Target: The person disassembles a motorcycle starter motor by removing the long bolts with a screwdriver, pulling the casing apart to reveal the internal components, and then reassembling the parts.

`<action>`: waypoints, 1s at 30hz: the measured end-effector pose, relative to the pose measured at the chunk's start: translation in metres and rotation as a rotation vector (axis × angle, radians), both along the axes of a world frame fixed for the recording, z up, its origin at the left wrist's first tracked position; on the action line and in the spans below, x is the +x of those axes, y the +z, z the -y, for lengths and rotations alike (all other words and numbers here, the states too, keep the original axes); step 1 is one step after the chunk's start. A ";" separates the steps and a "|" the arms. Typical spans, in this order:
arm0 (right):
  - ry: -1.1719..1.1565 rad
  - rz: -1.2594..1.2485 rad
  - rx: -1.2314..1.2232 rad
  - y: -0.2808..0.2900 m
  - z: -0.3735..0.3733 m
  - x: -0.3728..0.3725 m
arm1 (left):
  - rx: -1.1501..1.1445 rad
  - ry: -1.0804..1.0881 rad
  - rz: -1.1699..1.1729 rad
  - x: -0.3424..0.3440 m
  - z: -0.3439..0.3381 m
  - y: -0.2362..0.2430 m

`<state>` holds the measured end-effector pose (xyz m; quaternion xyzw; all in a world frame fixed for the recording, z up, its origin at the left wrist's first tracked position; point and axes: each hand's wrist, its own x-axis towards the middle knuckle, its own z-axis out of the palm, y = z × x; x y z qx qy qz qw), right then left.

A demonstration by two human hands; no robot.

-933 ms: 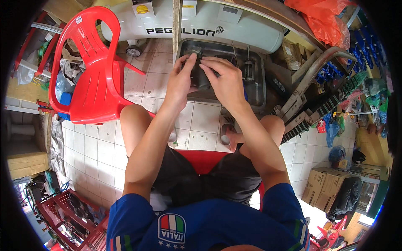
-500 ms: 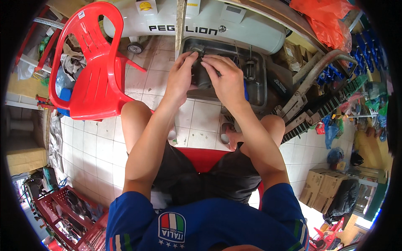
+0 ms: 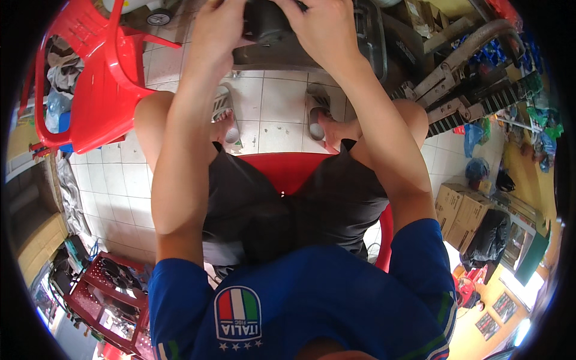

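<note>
My left hand [image 3: 217, 37] reaches to the upper edge of the picture, along the left side of a dark, rounded part [image 3: 264, 23]. Opposite it, my right hand [image 3: 327, 33] bends over the same part, with the thumb angled in toward it. Both hands look closed, but their fingertips are cut off by the upper edge, so what they pinch is hidden. Below the hands lies the black tray [image 3: 276, 58], its front rim above the floor tiles. The kind of the dark part cannot be told.
A red plastic chair [image 3: 99, 111] stands to my left. On the right lie long metal tool arms [image 3: 444, 84] with a ribbed dark bar [image 3: 480, 107]. Cardboard boxes [image 3: 461, 213] and a black bag [image 3: 487, 237] sit farther right; a dark red rack [image 3: 108, 297] is at lower left.
The view has tilted down toward my lap, so hands, tray and chair sit higher in the picture. The fingertips, visible together on the dark part before, are now out of frame.
</note>
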<state>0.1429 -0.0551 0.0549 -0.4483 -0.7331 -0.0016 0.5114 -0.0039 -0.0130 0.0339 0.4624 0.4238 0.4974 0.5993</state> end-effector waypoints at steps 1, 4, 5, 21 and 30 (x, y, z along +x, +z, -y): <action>0.025 0.002 0.018 -0.004 -0.004 0.002 | -0.030 -0.039 0.042 -0.002 -0.001 -0.004; 0.077 -0.007 0.021 -0.013 -0.006 0.008 | -0.180 0.009 -0.044 -0.001 0.009 0.013; 0.086 -0.019 -0.002 -0.009 -0.005 0.007 | -0.193 -0.012 -0.029 -0.002 0.011 0.013; -0.124 -0.106 -0.042 -0.048 -0.011 0.014 | -0.106 0.052 -0.051 0.029 0.031 0.012; -0.082 -0.250 -0.129 -0.039 -0.002 0.016 | -0.103 0.043 0.004 0.038 0.030 -0.004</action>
